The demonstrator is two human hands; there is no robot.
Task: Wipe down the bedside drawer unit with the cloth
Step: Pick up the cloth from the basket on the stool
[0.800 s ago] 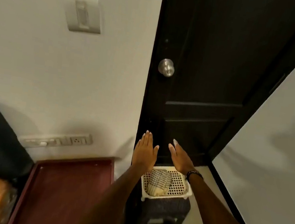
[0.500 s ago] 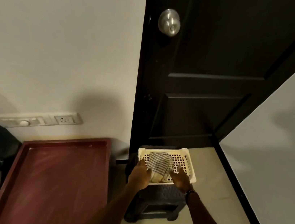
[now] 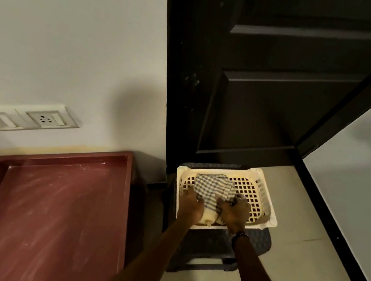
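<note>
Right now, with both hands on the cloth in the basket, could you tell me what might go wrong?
The light basket sits on a small dark stool and overhangs it on the right; tugging the checked cloth could tip it off.
The cloth may snag on the basket's lattice as the left hand and right hand lift it.

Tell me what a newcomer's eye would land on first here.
Both hands, left hand and right hand, on a checked cloth in a cream basket atop a dark stool, low and centre. At left, the dusty red top of the drawer unit; behind, a dark door.
</note>
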